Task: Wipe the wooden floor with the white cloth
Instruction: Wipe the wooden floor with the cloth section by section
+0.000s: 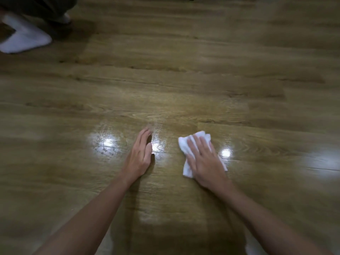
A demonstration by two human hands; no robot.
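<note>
While pressed flat, crumpled white cloth, glossy wood floor

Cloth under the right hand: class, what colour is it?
White cloth, plain, shown in the head view.

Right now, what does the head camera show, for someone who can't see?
The right hand presses a crumpled white cloth flat on a shiny brown wooden floor. The left hand rests open beside it.
</note>
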